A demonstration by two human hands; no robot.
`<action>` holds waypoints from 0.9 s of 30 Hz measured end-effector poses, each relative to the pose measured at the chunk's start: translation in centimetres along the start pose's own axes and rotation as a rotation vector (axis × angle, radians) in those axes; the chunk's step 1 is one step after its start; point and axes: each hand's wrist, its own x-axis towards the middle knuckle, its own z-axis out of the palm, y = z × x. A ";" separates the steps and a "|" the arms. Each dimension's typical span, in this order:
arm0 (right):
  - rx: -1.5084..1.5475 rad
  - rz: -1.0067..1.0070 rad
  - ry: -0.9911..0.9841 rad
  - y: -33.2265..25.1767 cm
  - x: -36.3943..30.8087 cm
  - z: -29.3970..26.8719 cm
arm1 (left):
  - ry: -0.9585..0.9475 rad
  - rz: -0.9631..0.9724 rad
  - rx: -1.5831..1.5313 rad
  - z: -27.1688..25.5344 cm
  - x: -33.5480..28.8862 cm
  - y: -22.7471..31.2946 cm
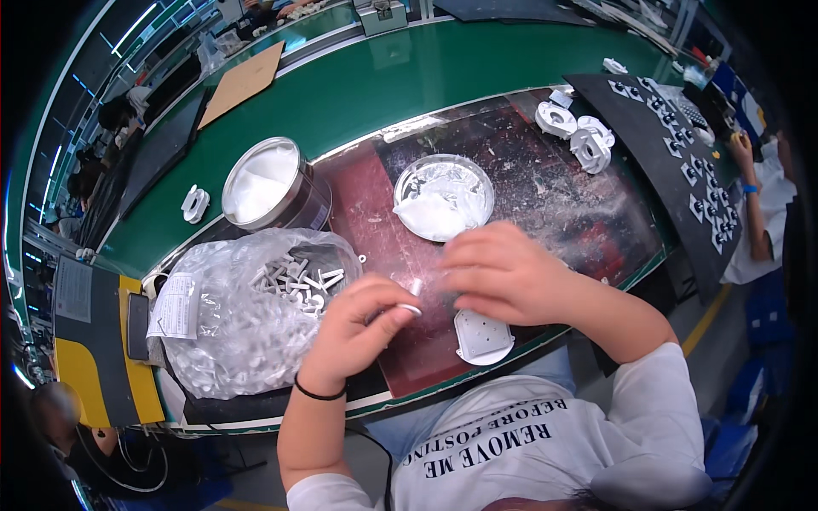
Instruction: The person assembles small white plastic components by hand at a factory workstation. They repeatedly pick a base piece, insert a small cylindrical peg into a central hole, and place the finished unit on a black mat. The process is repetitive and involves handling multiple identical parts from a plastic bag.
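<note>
My left hand [362,324] pinches a small white plastic part [411,308] between thumb and forefinger, over the red mat. A black band circles that wrist. My right hand [503,277] hovers just right of the part, fingers bent and somewhat blurred; whether they hold anything is hidden. Beyond it lies a round metal lid [487,183] with white paste [439,217] smeared in it. Below my right hand, near the table's front edge, rests a flat white plastic plate [483,336]. Beside my left hand is a clear plastic bag [247,341] of small white stemmed parts [294,277].
An open tin [285,204] of white paste stands behind the bag. White round housings [590,145] sit at the mat's far right corner. A black board [673,145] carries several small parts. Another person's arm [754,204] is at the far right.
</note>
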 end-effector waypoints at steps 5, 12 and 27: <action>0.129 -0.066 -0.057 0.6 0.2 1.4 | -0.070 -0.029 -0.249 0.8 -0.1 -0.7; 0.123 -0.072 0.001 0.3 0.6 1.1 | -0.117 -0.049 -0.380 1.9 -0.1 -1.1; -0.502 0.046 -0.066 13.3 0.8 -3.2 | 0.150 -0.134 -0.295 3.2 -0.1 -3.2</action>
